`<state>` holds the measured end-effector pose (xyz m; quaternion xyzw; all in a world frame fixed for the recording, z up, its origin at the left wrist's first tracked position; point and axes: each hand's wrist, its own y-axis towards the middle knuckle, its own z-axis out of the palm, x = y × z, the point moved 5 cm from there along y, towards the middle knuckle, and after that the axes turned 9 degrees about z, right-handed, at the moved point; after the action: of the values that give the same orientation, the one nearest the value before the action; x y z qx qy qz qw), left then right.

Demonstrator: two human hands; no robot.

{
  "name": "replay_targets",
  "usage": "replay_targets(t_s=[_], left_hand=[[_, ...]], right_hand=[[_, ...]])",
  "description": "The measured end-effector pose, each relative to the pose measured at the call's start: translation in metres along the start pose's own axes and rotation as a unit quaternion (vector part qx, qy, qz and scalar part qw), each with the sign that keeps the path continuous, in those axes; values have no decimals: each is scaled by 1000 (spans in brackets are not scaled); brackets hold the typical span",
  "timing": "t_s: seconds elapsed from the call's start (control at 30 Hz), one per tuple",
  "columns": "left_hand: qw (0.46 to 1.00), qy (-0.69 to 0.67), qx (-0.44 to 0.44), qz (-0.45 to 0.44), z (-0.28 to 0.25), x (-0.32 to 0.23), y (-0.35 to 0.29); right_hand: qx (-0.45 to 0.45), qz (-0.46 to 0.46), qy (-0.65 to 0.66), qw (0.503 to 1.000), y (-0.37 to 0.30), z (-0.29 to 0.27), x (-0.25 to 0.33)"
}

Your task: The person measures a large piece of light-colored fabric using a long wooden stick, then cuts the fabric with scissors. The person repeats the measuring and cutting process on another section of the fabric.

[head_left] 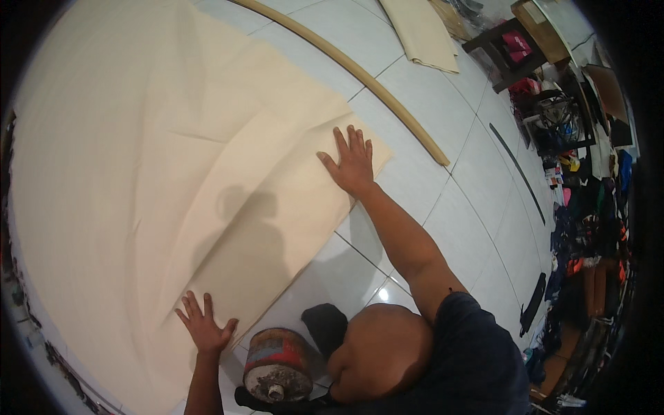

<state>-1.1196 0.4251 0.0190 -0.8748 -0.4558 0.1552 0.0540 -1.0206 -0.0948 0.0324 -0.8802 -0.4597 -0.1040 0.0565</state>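
A large sheet of cream cloth (173,138) is spread over the tiled floor, with folds and creases running across it. My left hand (205,325) presses flat on the cloth near its closer edge, fingers spread. Farther off to the right, my right hand (353,162) also lies flat on the cloth by its right corner, fingers apart. Neither hand grips anything. A shadow falls on the cloth between them. Close by my left hand stands a worn red and dark metal can (278,363) with a capped top, beside my knee.
A long tan roll or pole (366,79) lies on the white tile floor (477,221) beyond the cloth. Folded cream cloth (423,38) rests at the far side. A thin dark strip (517,173) lies to the right, near a dark stool (508,52) and heaps of clutter (588,228).
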Motion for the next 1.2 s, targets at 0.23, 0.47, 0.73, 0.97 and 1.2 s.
replay_targets(t_s=[0.23,0.47,0.73,0.97,1.2], left_hand=[[999,-10,-35,3,5,9,-12],[997,-32,-56,-41,-20,24,-43],[947,25,-112,-301,13,116,-185],[950,-12,-118,-289,11,109,-175],[948,-17,-131,-291,15,113,-182]], right_hand=[[-7,41,-63,997,12,17,13],[88,35,-125,988,36,22,-9],[149,44,-220,963,49,11,28],[342,-340,88,872,-209,-31,218],[500,-746,-3,440,-386,-86,252]])
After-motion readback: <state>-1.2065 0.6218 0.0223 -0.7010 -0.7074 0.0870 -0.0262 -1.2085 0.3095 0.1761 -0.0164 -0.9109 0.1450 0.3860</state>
